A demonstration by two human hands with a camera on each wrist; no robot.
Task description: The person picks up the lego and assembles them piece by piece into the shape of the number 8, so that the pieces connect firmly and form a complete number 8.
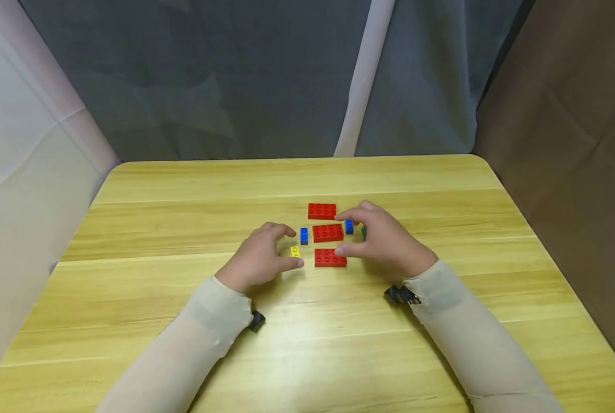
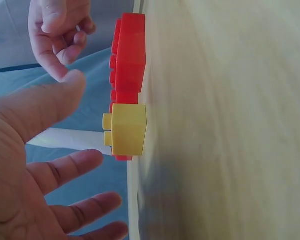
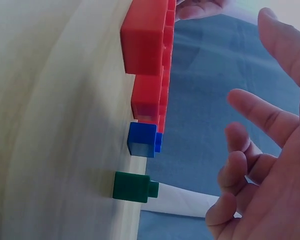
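Three red bricks lie in a column at the middle of the table [image 1: 183,195]: a far red brick [image 1: 321,211], a middle red brick [image 1: 328,232] and a near red brick [image 1: 330,257]. My left hand [image 1: 293,247] hovers just left of them, fingers spread and holding nothing, with a small yellow brick [image 1: 295,251] [image 2: 127,129] between thumb and forefinger and a small blue brick [image 1: 304,236] beside it. My right hand [image 1: 340,234] is spread at the right of the column, near another blue brick [image 1: 349,226] [image 3: 142,139] and a green brick [image 3: 131,186]. Neither hand grips a brick.
The wooden table has rounded corners, with grey and pale curtains [image 1: 235,74] behind its far edge and a brown panel [image 1: 570,115] on the right. Small black wrist mounts [image 1: 401,295] rest by my sleeves.
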